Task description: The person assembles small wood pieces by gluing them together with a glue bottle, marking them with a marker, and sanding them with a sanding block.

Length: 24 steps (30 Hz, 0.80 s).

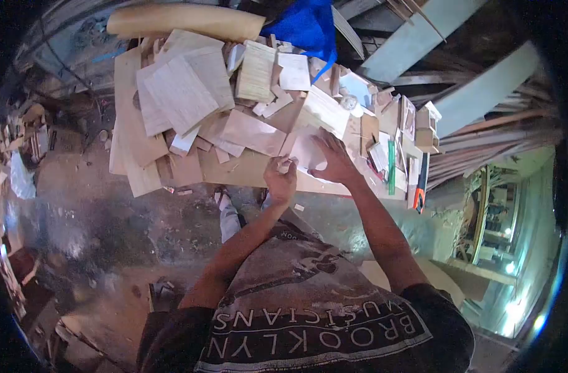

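Observation:
My left hand (280, 180) is at the front edge of the workbench, its fingers curled in a pinch. Something small and whitish shows at the fingertips, too small to name. My right hand (334, 159) lies with fingers apart over a pale, thin sheet (304, 149), touching or just above it. Left of the sheet is a flat light-brown wooden panel (254, 132). Behind my right hand lies a bright pale board (324, 110). A green ruler-like strip (391, 166) rests to the right of that hand.
Stacked thin wood sheets (181, 90) cover the bench's left side. A brown roll (186, 21) and a blue bag (304, 28) lie at the back. At the right edge are an orange-and-black handled saw (420, 193) and a small wooden box-like piece (428, 127). Long planks (489, 87) lean beyond.

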Motion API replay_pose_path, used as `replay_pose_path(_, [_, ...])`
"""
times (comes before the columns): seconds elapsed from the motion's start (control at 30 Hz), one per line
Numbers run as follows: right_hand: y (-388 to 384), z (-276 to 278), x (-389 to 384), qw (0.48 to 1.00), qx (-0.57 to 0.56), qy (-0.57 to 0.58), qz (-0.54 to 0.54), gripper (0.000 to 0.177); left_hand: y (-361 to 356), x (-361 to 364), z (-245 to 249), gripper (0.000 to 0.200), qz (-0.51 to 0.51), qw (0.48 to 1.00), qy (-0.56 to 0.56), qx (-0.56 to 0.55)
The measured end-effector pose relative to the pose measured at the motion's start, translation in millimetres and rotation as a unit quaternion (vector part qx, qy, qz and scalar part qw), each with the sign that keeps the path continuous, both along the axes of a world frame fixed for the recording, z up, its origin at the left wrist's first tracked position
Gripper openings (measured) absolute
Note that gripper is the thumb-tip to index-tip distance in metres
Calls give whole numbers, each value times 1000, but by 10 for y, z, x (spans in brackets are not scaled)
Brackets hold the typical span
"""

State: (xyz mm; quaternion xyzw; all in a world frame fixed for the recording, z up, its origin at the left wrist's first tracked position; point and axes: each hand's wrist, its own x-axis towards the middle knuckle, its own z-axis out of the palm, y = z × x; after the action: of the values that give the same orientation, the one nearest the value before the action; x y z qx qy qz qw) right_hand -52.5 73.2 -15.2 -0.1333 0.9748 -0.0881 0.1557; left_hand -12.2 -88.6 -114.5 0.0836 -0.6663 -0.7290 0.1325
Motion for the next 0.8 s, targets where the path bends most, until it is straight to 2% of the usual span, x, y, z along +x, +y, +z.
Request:
replay_pose_path(0.1, [66, 53, 94, 1000, -2, 20, -19, 97, 54, -28, -26, 15, -12, 996, -61, 65])
replay_pose_path(0.17, [138, 191, 253, 998, -3, 53, -33, 97, -39, -114, -9, 18, -80, 976, -189, 73])
replay_pose_path(0.2, [195, 277, 355, 997, 22, 77, -21, 94, -68, -158, -5, 18, -88, 976, -187, 68])
replay_pose_path(0.23, [252, 316, 493, 994, 45, 99, -11, 91, -113, -177, 0, 20, -106, 982, -157, -31])
replay_pose_path(0.27, [353, 257, 643, 991, 36, 125, -8, 77, -159, -201, 10, 21, -123, 976, -121, -131])
replay_pose_path(0.3, [442, 124, 773, 991, 31, 130, -19, 77, -194, -218, 40, 21, -131, 975, -116, -139])
replay_pose_path(0.37, [631, -136, 985, 987, 43, 153, -31, 62, -200, -237, 122, 25, -172, 960, -220, -6])
replay_pose_path(0.4, [659, -181, 1035, 984, 14, 172, -40, 51, -195, -254, 172, 25, -177, 960, -215, -13])
replay_pose_path(0.47, [696, -292, 1059, 978, -16, 202, -47, 47, -191, -305, 277, 25, -171, 938, -298, -38])
replay_pose_path(0.53, [667, -319, 1112, 965, -53, 250, -61, 39, -197, -312, 330, 25, -181, 930, -314, -50])
replay_pose_path(0.67, [699, -337, 1142, 958, -93, 252, -98, 40, -230, -337, 312, 29, -206, 918, -337, -27])
replay_pose_path(0.8, [728, -336, 1139, 956, -105, 259, -92, 43, -206, -330, 429, 28, -206, 912, -348, -65])
